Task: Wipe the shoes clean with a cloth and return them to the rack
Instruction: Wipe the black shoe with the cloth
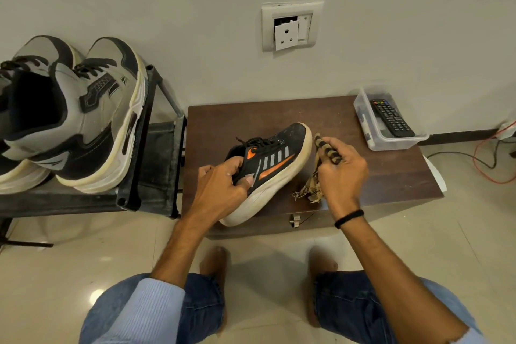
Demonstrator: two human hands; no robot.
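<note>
A black sneaker [279, 159] with orange and grey stripes and a white sole lies tilted on a low brown table [391, 176], toe pointing away. My left hand [220, 190] grips it at the heel, fingers hooked inside the collar. My right hand [340, 167] holds a bunched yellow-and-black striped cloth [326, 148] just right of the toe, apart from the shoe; frayed ends of the cloth hang down onto the table. A pair of grey-and-black sneakers [92, 120] stands on the black shoe rack [134, 176] to the left.
A clear plastic box [363, 120] with a remote control sits at the table's back right corner. A wall socket [290, 28] is above the table. Cables [480, 159] trail on the tiled floor at right. My knees and bare feet are below.
</note>
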